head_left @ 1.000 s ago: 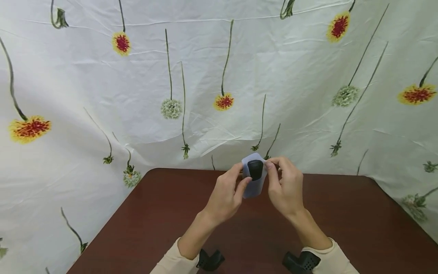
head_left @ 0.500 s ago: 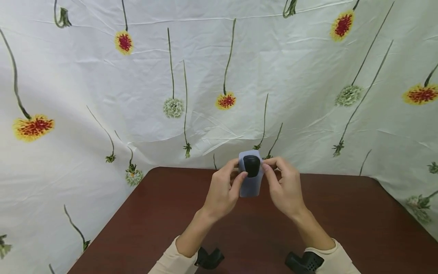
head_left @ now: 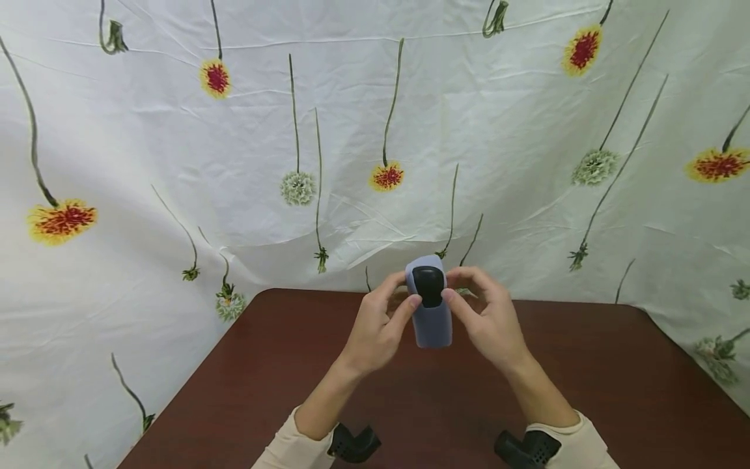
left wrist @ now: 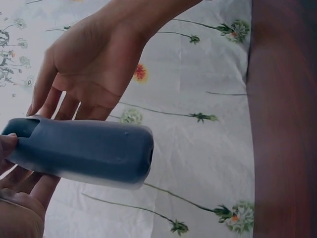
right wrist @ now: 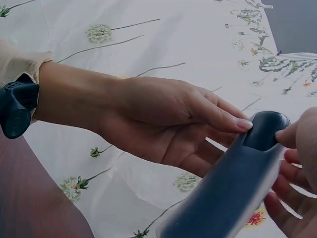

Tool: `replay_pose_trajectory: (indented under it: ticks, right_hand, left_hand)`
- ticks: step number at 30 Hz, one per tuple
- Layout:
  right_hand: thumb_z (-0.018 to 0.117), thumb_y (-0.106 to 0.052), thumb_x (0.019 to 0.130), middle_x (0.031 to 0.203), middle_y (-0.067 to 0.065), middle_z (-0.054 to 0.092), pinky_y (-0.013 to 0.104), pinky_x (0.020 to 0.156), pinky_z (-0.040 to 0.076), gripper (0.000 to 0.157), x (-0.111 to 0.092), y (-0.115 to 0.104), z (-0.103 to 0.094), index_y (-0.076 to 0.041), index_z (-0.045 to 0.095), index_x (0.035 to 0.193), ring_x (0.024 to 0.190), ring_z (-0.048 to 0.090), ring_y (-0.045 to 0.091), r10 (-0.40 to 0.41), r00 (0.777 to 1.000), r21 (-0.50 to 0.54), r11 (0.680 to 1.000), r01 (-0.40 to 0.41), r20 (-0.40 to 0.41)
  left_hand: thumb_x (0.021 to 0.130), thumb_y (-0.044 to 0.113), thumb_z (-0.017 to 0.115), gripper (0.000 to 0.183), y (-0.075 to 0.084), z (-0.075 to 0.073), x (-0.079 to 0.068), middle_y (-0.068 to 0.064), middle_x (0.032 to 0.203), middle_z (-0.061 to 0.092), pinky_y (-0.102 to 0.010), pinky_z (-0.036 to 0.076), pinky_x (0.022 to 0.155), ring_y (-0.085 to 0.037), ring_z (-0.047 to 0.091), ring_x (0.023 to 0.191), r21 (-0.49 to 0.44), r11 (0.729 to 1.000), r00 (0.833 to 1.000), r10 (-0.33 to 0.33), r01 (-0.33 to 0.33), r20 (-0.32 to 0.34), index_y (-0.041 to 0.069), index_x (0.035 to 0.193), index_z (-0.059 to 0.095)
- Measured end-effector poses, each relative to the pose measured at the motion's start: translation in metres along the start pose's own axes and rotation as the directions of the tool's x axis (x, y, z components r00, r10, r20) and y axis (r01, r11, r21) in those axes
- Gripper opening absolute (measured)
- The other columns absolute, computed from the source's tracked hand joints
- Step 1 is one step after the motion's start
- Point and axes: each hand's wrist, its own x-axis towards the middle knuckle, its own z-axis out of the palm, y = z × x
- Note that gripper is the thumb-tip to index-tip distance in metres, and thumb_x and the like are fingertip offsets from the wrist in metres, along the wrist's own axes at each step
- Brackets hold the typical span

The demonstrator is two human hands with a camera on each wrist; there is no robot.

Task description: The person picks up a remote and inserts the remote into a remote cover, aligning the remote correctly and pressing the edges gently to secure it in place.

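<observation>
A blue-grey, elongated case with rounded ends (head_left: 433,327) is held up in both hands above the table, its long side roughly upright. A smooth black rounded part (head_left: 429,286) shows in its upper front. My left hand (head_left: 373,332) holds the case's left side, with the thumb at the black part's lower left edge and fingers behind. On the right side my right hand (head_left: 493,326) pinches it, thumb at the black part's right edge. In the left wrist view the case (left wrist: 94,151) hides part of the fingers. The right wrist view shows the black part (right wrist: 267,130) between both thumbs.
A dark red-brown table (head_left: 281,391) lies beneath the hands. Behind it hangs a white cloth with printed flowers (head_left: 351,130). Black camera mounts (head_left: 354,444) sit on both wrists, by the cream sleeves (head_left: 299,443).
The case has turned to face the head camera more squarely and shifted slightly left. My right thumb has moved from the case's upper right edge down to the black part's side.
</observation>
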Motion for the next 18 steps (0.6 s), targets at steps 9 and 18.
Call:
replay_pose_trajectory:
  ticks: [9,18]
  right_hand:
    - [0.072,0.009,0.092,0.106,0.013,0.067,0.032,0.082,0.059,0.026,0.001,0.000,-0.011,0.004,0.066,0.117,0.101,0.067,0.023,0.044,0.992,0.053,0.997,-0.051,0.116]
    - [0.075,0.012,0.088,0.097,0.011,0.070,0.029,0.081,0.058,0.023,0.003,-0.004,-0.014,0.004,0.071,0.109,0.091,0.068,0.020,0.023,0.997,0.057,0.998,-0.027,0.073]
  left_hand:
    - [0.103,-0.002,0.059,0.033,0.000,-0.002,0.000,-0.011,0.129,0.052,-0.039,0.061,0.082,-0.028,0.064,0.109,-0.020,1.000,1.000,0.013,-0.012,0.009,-0.001,0.137,0.059]
    - [0.104,0.001,0.059,0.034,0.000,-0.008,0.002,-0.011,0.127,0.067,-0.041,0.059,0.088,-0.024,0.068,0.110,0.018,1.000,0.996,0.016,-0.018,0.091,0.001,0.138,0.059]
